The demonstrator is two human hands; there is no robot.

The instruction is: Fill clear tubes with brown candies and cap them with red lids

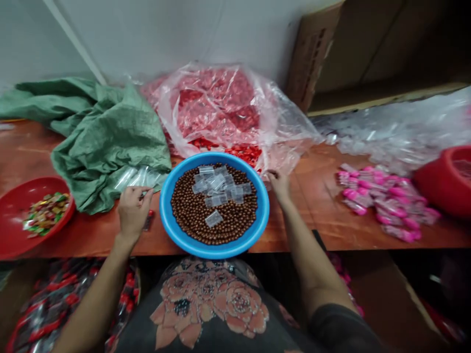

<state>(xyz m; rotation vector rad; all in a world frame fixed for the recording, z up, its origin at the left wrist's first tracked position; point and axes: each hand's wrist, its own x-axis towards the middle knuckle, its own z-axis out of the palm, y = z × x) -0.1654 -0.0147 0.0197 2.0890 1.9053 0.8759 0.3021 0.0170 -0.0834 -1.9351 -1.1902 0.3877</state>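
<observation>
Blue basin (165,206) sat at the front edge of the counter (324,225), straight ahead of you, between your two hands. Brown balls (191,230) filled it; small clear boxes (217,184) lay heaped on top, one apart, nearer you.

Your left hand (132,213) was just left of the basin, fingers curled; too blurred to tell whether that grip held anything. Small red-topped container (148,220) lay between that hand and the basin.

Your right hand (280,187) was beside the basin's right rim, fingertips at the near edge of a clear plastic bag (294,127); could not tell whether that grip was closed on anything. Red pieces (245,153) showed at the bag's near side, behind the basin.

To your left: green sack (110,142), red bowl (11,211) of shiny wrapped pieces (46,213). To your right: pile of pink-topped containers (386,201)
</observation>
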